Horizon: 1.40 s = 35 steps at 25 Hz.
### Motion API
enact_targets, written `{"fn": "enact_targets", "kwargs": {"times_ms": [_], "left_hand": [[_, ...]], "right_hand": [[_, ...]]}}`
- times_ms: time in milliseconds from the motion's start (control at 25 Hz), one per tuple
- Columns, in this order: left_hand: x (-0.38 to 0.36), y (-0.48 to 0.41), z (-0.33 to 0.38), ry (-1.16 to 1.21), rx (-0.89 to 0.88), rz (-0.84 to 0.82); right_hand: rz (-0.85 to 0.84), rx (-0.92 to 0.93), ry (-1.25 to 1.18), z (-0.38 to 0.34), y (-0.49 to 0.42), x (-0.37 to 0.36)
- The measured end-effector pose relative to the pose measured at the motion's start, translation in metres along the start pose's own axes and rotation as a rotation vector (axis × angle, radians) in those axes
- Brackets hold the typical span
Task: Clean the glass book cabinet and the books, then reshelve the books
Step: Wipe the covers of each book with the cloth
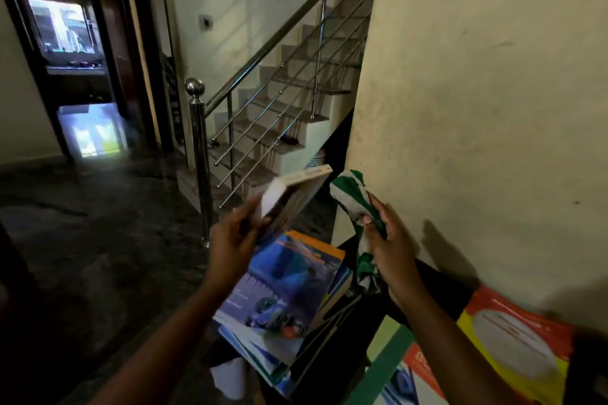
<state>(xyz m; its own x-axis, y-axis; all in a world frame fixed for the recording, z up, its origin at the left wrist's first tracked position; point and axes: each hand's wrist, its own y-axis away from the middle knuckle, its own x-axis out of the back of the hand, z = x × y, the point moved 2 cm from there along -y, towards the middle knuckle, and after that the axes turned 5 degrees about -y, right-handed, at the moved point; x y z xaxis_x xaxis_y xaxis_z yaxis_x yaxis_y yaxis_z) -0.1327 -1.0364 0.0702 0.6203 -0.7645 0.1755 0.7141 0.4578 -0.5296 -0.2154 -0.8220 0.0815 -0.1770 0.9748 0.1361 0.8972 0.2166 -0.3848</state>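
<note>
My left hand (230, 240) grips a thick book (292, 194) by its lower end, holding it tilted up in the air with its white page edge showing. My right hand (388, 240) grips a green and white striped cloth (353, 197) just to the right of that book; the cloth's tail hangs down below the hand. Beneath both hands lies a stack of books, topped by one with a blue cover and orange spine (283, 289). The glass cabinet is not in view.
More books lie at the lower right: a red and yellow one (519, 345) and a green-edged one (391, 362), on a dark surface (437, 286). A cream wall (477, 92) stands close on the right. A steel stair railing post (199, 154) and stairs are ahead.
</note>
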Motion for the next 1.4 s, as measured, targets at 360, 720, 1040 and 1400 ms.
{"fn": "enact_targets", "kwargs": {"times_ms": [360,720,1040,1400], "left_hand": [[0.027,0.098,-0.095,-0.449,-0.074,-0.349],[0.024,0.093,-0.095,0.324,0.839,0.367],[0.033,0.088,-0.08,0.538,0.83,0.273],[-0.004,0.103,-0.061,-0.691,-0.03,-0.354]], "right_hand": [[-0.201,-0.095,0.085,0.052,0.018,-0.026],[-0.511,0.052,0.723,0.118,-0.041,-0.123],[-0.74,0.273,0.617,0.072,0.073,-0.146],[-0.433,-0.108,0.194,0.049,0.073,-0.04]]}}
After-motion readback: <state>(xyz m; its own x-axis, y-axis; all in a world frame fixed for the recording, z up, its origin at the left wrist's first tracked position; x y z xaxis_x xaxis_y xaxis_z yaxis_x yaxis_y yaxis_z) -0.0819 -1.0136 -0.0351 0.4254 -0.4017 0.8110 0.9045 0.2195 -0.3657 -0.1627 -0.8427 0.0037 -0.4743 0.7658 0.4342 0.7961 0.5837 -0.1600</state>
